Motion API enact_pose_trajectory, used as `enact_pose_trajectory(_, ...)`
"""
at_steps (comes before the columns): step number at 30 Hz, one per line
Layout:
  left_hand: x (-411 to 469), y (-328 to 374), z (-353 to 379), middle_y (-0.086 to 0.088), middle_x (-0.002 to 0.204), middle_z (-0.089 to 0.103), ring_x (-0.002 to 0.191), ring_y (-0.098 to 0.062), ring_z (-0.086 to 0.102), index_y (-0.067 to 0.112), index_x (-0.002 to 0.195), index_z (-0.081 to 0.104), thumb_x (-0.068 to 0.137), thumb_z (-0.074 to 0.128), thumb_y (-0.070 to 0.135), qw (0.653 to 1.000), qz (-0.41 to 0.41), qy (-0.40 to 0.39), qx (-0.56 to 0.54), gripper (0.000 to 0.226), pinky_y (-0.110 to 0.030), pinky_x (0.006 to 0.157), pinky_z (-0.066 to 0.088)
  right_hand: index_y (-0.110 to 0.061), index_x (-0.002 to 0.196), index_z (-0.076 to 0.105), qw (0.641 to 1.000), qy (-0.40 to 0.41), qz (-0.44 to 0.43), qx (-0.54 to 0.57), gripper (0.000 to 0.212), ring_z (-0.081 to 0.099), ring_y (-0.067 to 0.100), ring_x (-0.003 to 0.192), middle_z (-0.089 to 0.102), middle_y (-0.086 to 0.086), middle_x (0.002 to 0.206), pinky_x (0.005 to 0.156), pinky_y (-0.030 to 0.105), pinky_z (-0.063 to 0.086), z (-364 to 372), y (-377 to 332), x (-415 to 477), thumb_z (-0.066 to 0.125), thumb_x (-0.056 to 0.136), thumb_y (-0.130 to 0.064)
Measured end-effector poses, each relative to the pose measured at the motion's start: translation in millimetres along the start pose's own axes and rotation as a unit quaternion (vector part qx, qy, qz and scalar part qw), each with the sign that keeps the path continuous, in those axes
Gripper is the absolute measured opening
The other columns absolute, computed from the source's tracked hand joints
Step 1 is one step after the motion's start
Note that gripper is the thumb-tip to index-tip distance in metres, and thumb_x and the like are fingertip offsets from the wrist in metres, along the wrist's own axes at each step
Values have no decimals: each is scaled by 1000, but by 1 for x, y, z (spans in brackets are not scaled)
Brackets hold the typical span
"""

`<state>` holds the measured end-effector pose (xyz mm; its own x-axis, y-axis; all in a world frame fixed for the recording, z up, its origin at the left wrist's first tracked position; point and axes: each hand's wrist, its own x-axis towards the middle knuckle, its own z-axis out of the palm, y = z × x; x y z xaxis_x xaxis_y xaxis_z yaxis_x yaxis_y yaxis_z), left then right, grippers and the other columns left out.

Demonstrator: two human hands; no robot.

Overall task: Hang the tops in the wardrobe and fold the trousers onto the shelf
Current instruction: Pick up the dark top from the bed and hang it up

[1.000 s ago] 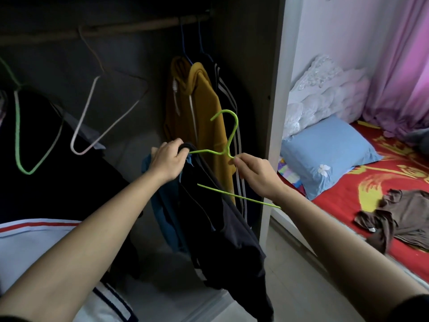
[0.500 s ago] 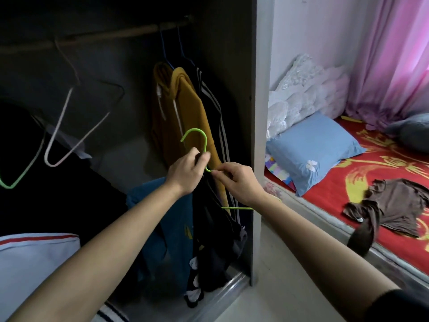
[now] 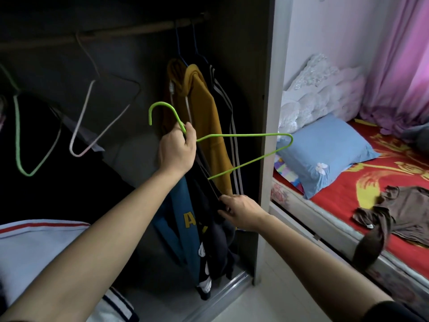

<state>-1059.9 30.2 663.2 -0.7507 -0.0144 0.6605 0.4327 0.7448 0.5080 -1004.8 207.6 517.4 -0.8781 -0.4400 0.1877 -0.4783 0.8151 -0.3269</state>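
Looking from head height into an open, dark wardrobe (image 3: 246,54), with a wooden rail (image 3: 139,29) running across its top. To the right of the wardrobe's side panel stands a bed (image 3: 394,163) covered in a red sheet with yellow patterns, and a pink curtain (image 3: 406,54) hangs behind it. A blue pillow (image 3: 325,154) lies at the head of the bed, with white ruffled pillows (image 3: 320,89) piled above it. A white garment with a red stripe (image 3: 34,252) fills the lower left corner.

On the rail's right end hang a mustard hoodie (image 3: 204,108) and, just beside it, a dark jacket with pale stripes (image 3: 222,94). In front of these a dark top (image 3: 218,242) droops towards the wardrobe floor, with a teal garment bearing yellow letters (image 3: 176,214) touching its left side. A brown top (image 3: 406,212) lies crumpled on the red sheet, one sleeve trailing over the bed's edge.

Further left on the rail hang two empty wire hangers, one pale pink (image 3: 77,155) and one light green (image 3: 18,140).

A bright green hanger (image 3: 243,135) is held up in front of the hoodie, hook pointing left. Its right shoulder sticks out bare; the lower wire disappears into the dark top.

The left hand (image 3: 178,147) grips the green hanger at its neck, fingers wrapped round the wire. The right hand (image 3: 241,212), lower down, pinches the dark top's edge.
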Motion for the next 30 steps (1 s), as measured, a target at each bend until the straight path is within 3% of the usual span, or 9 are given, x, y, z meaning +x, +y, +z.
enact_pose_trajectory(2, 2, -2, -4, 5, 62, 54, 59, -20, 55, 17, 82, 52, 103, 36, 36, 1000, 5, 6, 7, 32, -29, 53, 38, -19, 102, 57, 1000, -10, -6, -17, 24, 62, 22, 95, 64, 1, 96, 95, 45, 46, 3, 2, -1, 48, 98, -42)
enact_pose_trajectory(5, 5, -17, -14, 0, 64, 57, 60, -23, 55, 14, 81, 56, 101, 42, 33, 999, 5, 10, 44, 31, -31, 54, 40, -21, 104, 55, 996, 5, -3, -94, 36, 54, 23, 116, 66, 0, 103, 116, 52, 19, 0, 18, -4, 35, 97, -51)
enact_pose_trajectory(8, 6, -40, -25, -4, 58, 52, 56, -28, 49, 11, 78, 56, 100, 44, 32, 994, 4, -12, 111, 32, -33, 50, 36, -26, 106, 52, 990, 33, 32, -134, 43, 51, 20, 122, 68, -4, 103, 118, 57, 8, -21, 43, -12, 25, 96, -57)
enact_pose_trajectory(10, 4, -53, -30, -1, 55, 45, 53, -28, 45, 11, 75, 53, 101, 43, 29, 986, 21, -37, 159, 33, -31, 49, 28, -28, 100, 50, 988, 56, 49, -137, 41, 55, 19, 118, 66, -4, 97, 117, 59, 10, -35, 57, -18, 23, 96, -58)
enact_pose_trajectory(15, -3, -68, -30, -14, 65, 63, 60, -37, 61, 14, 75, 50, 97, 30, 33, 955, 120, -112, 245, 35, -34, 54, 42, -24, 95, 52, 967, 137, 44, -211, 32, 59, 23, 101, 63, -1, 87, 114, 51, 21, -60, 71, -18, 36, 97, -51)
enact_pose_trajectory(19, -6, -67, -23, -6, 72, 59, 69, -35, 63, 14, 81, 49, 103, 30, 38, 948, 128, -151, 249, 37, -34, 59, 39, -24, 90, 51, 968, 161, 28, -192, 36, 55, 21, 90, 57, -4, 80, 103, 44, 26, -73, 62, -8, 34, 97, -55)
enact_pose_trajectory(22, -8, -56, -14, -11, 84, 64, 82, -35, 63, 6, 98, 58, 102, 25, 49, 952, 122, -166, 228, 54, -34, 63, 37, -27, 95, 52, 977, 167, 20, -130, 44, 56, 18, 85, 56, -7, 79, 94, 39, 29, -80, 43, 6, 26, 101, -62)
enact_pose_trajectory(25, -11, -42, -4, -19, 103, 67, 94, -37, 64, -1, 116, 57, 101, 22, 56, 960, 107, -164, 198, 69, -38, 71, 44, -27, 114, 59, 982, 143, -35, -116, 53, 59, 17, 85, 65, -5, 84, 92, 42, 34, -84, 23, 22, 21, 101, -63)
enact_pose_trajectory(30, -15, -35, -3, -2, 70, 57, 70, -32, 61, 10, 90, 50, 90, 15, 70, 970, 86, -160, 160, 69, -42, 63, 51, -29, 101, 63, 971, 145, -69, -179, 48, 57, 19, 84, 64, -7, 85, 84, 40, 35, -90, 26, 37, 23, 101, -57)
